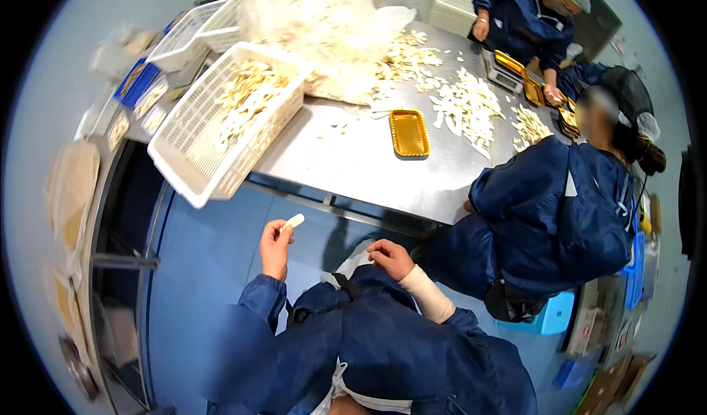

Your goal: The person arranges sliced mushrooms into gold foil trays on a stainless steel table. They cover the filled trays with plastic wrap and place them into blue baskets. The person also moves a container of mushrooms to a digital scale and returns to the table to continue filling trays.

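Note:
My left hand [275, 247] is raised in front of the table, pinching a small pale, elongated food piece [294, 222] between thumb and fingertips. Over my lap, my right hand [391, 258] is loosely bent, with nothing visible in it; a beige wrap covers that wrist. Beyond my hands, an empty gold plastic tray [409, 133] lies on the steel table [348, 166]. To its left, a white slotted basket [185, 152] holds a heap of pale slices [251, 97] and overhangs the table edge. More loose pieces [467, 108] are spread right of the tray.
A large clear bag [326, 34] full of pale pieces stands behind the basket. One co-worker [547, 216] sits close on my right; another person [525, 17] stands by a scale [502, 72] and gold trays [534, 91] at the far side. A metal rack [124, 260] is at left.

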`<control>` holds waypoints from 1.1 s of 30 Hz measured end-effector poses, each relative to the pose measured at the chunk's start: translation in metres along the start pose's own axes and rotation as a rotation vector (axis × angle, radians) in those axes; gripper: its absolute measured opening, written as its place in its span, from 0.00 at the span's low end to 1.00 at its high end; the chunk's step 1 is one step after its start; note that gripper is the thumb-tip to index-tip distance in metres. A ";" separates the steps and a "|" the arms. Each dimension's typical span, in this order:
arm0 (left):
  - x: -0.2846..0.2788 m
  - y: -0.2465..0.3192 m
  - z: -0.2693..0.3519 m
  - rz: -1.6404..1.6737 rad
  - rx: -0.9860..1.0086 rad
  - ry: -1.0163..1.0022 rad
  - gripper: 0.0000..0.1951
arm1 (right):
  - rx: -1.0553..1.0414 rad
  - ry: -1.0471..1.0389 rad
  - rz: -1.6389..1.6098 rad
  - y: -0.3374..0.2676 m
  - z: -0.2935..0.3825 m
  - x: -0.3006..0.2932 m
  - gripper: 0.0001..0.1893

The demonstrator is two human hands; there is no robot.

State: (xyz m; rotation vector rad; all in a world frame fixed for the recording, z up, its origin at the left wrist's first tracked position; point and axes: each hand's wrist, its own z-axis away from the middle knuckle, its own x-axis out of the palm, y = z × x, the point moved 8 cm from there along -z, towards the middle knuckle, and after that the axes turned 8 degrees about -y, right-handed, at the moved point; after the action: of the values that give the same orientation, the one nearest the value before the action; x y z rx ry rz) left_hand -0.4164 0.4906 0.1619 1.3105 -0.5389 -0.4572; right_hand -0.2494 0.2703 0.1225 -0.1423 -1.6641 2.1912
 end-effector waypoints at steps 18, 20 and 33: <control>0.101 -0.042 -0.271 -0.254 -0.102 -0.133 0.03 | -0.137 0.549 0.300 -0.122 -0.261 -0.282 0.12; 0.110 -0.049 -0.290 -0.288 -0.114 -0.131 0.03 | -0.133 0.589 0.358 -0.126 -0.307 -0.320 0.11; 0.131 -0.074 -0.350 -0.395 -0.193 -0.125 0.04 | 0.073 0.567 0.942 -0.148 -0.516 -0.393 0.15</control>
State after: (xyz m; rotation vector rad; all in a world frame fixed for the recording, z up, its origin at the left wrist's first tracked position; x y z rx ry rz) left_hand -0.1009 0.6684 0.0458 1.2068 -0.3273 -0.9009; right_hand 0.3065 0.6298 0.0534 -1.6335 -1.2883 2.4180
